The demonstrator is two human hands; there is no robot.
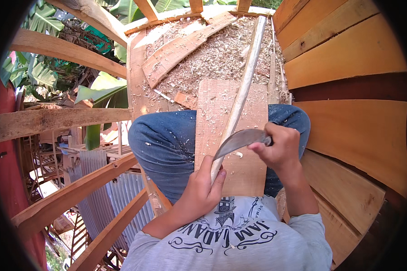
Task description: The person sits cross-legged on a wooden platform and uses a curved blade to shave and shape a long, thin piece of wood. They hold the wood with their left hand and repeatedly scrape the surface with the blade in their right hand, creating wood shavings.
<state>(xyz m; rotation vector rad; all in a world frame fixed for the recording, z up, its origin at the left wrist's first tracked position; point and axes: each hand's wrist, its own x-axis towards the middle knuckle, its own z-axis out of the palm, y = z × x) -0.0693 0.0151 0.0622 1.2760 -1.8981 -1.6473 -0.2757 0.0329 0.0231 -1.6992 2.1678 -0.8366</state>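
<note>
Curved wall of broad orange-brown hull planks [348, 67] on the right; bare wooden ribs [72, 194] on the left, open to banana leaves and corrugated metal sheets [99, 198] below. Plank deck [142, 90] ahead, strewn with pale wood shavings [212, 58]. Flat board [230, 117] laid between knees in blue jeans [167, 144], likely as a work surface under the cutting. Long, pale, slightly bent stick [246, 77] lying lengthwise over that board, far end up by the top rail, near end at the lap. Left hand [201, 192] wrapped closed around the stick's near end, thumb up along it, apparently pinning it steady. Right hand [280, 147] clenched shut on the handle of a curved knife [237, 141], grey blade crossing the stick just above the left hand, edge seemingly angled for shaving. Handle hidden inside the fist; blade's contact point with the wood hard to make out; stick's near tip covered by the left fingers.
</note>
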